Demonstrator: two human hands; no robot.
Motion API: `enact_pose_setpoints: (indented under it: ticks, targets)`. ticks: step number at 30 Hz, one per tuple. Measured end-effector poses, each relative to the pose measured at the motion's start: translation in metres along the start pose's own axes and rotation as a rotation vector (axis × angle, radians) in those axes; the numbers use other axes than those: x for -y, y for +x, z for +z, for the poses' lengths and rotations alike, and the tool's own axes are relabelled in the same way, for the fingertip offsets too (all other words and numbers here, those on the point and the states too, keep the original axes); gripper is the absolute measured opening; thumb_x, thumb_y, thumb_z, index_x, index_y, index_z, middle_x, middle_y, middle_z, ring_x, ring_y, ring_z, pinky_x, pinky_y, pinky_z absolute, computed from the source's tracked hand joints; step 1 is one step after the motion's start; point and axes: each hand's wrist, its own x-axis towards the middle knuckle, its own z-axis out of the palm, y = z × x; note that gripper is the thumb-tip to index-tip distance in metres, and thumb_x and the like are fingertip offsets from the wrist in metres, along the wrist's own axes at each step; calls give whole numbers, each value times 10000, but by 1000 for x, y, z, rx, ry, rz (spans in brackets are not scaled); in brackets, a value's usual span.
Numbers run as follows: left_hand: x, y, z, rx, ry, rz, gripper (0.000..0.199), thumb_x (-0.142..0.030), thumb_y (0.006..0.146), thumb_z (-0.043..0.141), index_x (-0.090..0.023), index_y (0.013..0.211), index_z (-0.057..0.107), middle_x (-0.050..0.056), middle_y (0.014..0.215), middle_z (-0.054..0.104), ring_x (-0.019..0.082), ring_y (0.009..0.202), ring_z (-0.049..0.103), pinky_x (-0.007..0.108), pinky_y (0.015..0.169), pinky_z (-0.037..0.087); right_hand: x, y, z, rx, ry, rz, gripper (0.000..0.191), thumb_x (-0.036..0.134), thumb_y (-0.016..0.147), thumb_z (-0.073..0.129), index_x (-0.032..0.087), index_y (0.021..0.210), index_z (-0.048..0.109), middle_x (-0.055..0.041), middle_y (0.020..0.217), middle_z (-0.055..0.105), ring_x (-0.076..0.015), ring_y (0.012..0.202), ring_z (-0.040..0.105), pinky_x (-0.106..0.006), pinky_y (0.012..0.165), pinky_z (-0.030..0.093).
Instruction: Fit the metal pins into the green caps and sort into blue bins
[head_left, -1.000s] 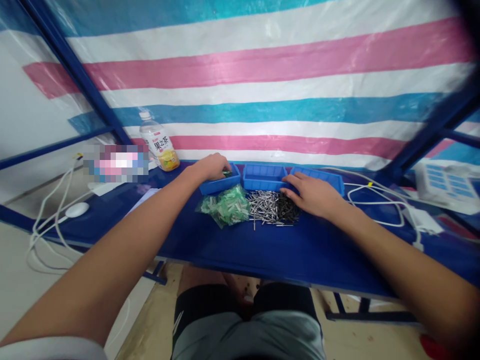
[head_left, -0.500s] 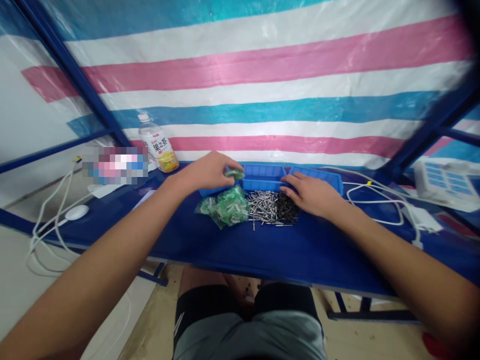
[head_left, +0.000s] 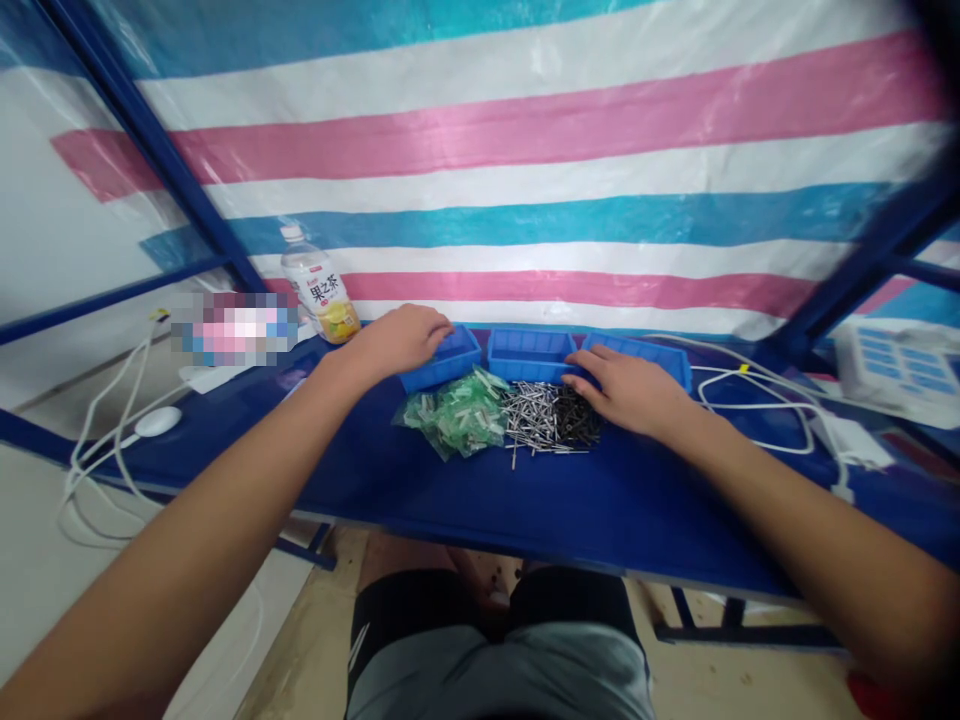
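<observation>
My left hand [head_left: 409, 338] is over the left blue bin [head_left: 459, 362], fingers curled together; whatever they may hold is hidden. My right hand [head_left: 626, 388] rests at the inner edge of the right blue bin [head_left: 667, 370], thumb and fingers apart, above a heap of dark screw-like pieces [head_left: 576, 420]. Beside that heap lies a pile of thin silver metal pins [head_left: 531, 415]. Several green plastic packets [head_left: 465, 415] with small pieces inside lie in front of the left bin. A middle blue bin [head_left: 532, 370] stands between the other two.
A drink bottle [head_left: 322, 290] stands at the back left. White cables [head_left: 112, 440] hang over the left side, and more white cables [head_left: 772, 400] with a white plug [head_left: 855, 440] lie at the right. Blue frame posts [head_left: 165, 170] flank a striped sheet [head_left: 510, 140].
My left hand has moved left from the gap between bins to over the left bin. The green packet seen in its fingers is no longer visible there. My right hand stays nearly still.
</observation>
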Motion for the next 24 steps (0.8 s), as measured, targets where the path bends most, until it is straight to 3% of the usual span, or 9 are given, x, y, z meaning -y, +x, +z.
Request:
enact_pose_setpoints:
  ticks: [4, 8, 17, 21, 24]
  targets:
    - [35, 12, 10, 294, 130, -100, 503, -222, 868, 621, -233, 1350, 766, 100, 1325, 785, 275, 1159, 738, 309, 962, 537, 0, 0, -1, 10, 15, -2, 555, 554, 1122, 310, 214, 1444, 608, -159, 1329, 705, -335, 1087, 727, -442, 865, 574]
    - [40, 23, 14, 413, 126, -93, 560, -189, 725, 721, -272, 1272, 811, 89, 1212, 824, 281, 1063, 765, 290, 859, 549, 1, 0, -1, 7, 19, 1, 538, 538, 1127, 315, 218, 1445, 607, -160, 1349, 705, -332, 1111, 728, -441, 892, 573]
    - [45, 31, 18, 417, 66, -51, 663, -160, 713, 708, -283, 1363, 762, 61, 1151, 840, 240, 1003, 774, 265, 842, 555, 3, 0, -4, 8, 15, 9, 551, 556, 1126, 313, 218, 1442, 613, -155, 1356, 707, -336, 1096, 735, -450, 882, 580]
    - [46, 29, 16, 406, 44, -9, 654, -213, 766, 683, -287, 1414, 733, 72, 1315, 796, 251, 1113, 758, 277, 925, 551, 2, 0, -2, 5, 7, 14, 548, 552, 1126, 315, 219, 1440, 616, -161, 1359, 707, -336, 1086, 736, -447, 871, 581]
    - [46, 29, 12, 470, 9, 5, 702, -256, 738, 726, -318, 1437, 714, 41, 1385, 766, 246, 1144, 751, 255, 924, 553, 2, 0, -1, 2, 15, 4, 544, 548, 1126, 323, 216, 1442, 615, -161, 1350, 710, -331, 1090, 735, -442, 878, 580]
